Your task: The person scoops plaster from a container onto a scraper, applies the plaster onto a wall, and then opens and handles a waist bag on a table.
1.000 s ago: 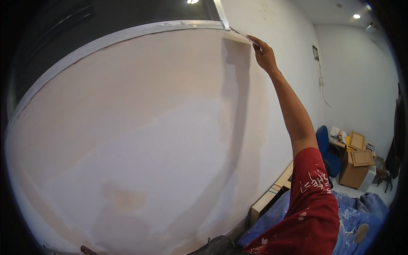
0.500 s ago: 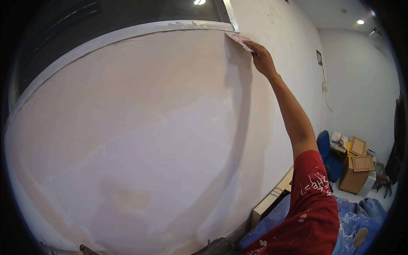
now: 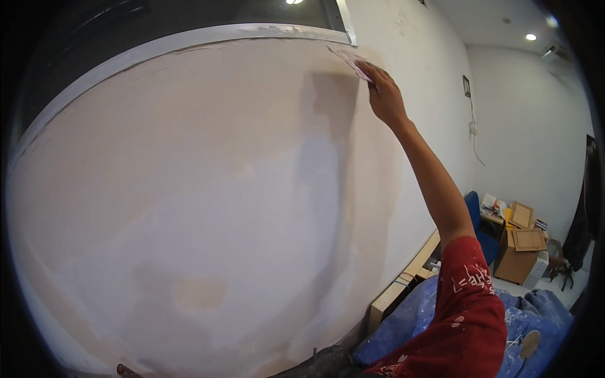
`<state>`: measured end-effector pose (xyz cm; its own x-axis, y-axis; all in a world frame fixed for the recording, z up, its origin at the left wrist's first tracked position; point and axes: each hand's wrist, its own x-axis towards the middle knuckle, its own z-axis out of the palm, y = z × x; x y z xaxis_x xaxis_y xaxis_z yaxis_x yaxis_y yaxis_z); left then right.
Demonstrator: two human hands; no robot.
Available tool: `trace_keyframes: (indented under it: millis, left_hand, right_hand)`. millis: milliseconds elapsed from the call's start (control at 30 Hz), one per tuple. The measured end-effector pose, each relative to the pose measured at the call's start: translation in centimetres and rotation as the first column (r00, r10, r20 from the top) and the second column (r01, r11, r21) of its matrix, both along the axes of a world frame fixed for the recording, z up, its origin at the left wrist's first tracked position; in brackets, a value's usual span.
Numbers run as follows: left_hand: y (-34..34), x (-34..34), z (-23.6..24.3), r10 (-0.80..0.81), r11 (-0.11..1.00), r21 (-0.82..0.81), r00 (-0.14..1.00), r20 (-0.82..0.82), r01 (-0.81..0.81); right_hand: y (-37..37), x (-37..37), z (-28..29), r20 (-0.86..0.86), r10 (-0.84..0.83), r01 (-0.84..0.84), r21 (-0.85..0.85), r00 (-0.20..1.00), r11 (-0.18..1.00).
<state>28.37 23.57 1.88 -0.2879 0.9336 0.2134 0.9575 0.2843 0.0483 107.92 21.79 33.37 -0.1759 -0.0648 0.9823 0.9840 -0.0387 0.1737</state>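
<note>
My right hand (image 3: 386, 96) is raised high, closed on the edge of a flat putty spreader (image 3: 348, 59) smeared pinkish white. The spreader is at the upper part of the wall (image 3: 208, 138), just below the corner of the window frame (image 3: 252, 31); I cannot tell whether its edge touches. Broad beige patches and paler bluish-white areas cover the wall, and the shadow of my arm falls down it. My right arm wears a red, paint-spotted sleeve (image 3: 469, 283). My left hand does not show.
Wooden beams (image 3: 403, 286) lie along the wall's foot beside a crumpled blue sheet (image 3: 403, 315). Farther right are a blue chair (image 3: 482, 236), a cardboard box (image 3: 513, 261) and a cluttered table. A cable (image 3: 473, 126) hangs on the far wall. A brown rod-like end (image 3: 126, 370) shows at the lower edge.
My right hand and the spreader have shifted slightly left and down, with the spreader now appearing tilted more away from the wall. The arm's shadow has moved left.
</note>
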Motion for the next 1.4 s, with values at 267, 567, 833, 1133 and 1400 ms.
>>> trace_keyframes:
  millis: [267, 567, 833, 1133, 1400]
  left_hand:
    - [0.5, 1.7, 1.3, 0.049, 0.998, -0.040, 0.999, -0.011, -0.050]
    - [-0.4, 0.5, 1.0, 0.060, 0.998, -0.016, 0.998, 0.021, -0.059]
    - [0.4, -0.5, -0.1, -0.031, 0.999, 0.022, 0.999, -0.010, 0.031]
    - [-0.3, 0.3, 0.8, 0.027, 0.999, 0.022, 0.997, 0.075, -0.029]
    - [0.4, -1.0, 0.5, -0.022, 0.998, 0.062, 0.992, 0.121, 0.015]
  right_hand:
    - [4.8, 1.7, -1.3, 0.054, -0.051, 0.054, -0.057, 0.997, 0.997]
    - [-1.9, -2.5, -6.9, -0.141, -0.106, 0.100, -0.050, 0.984, 0.994]
    - [1.8, 4.6, 4.2, -0.585, -0.262, 0.258, -0.092, 0.767, 0.962]
    - [5.5, -8.4, 5.7, -0.460, -0.224, 0.175, -0.147, 0.859, 0.974]
    - [5.0, -31.5, 3.0, -0.162, 0.193, -0.236, -0.315, 0.968, 0.919]
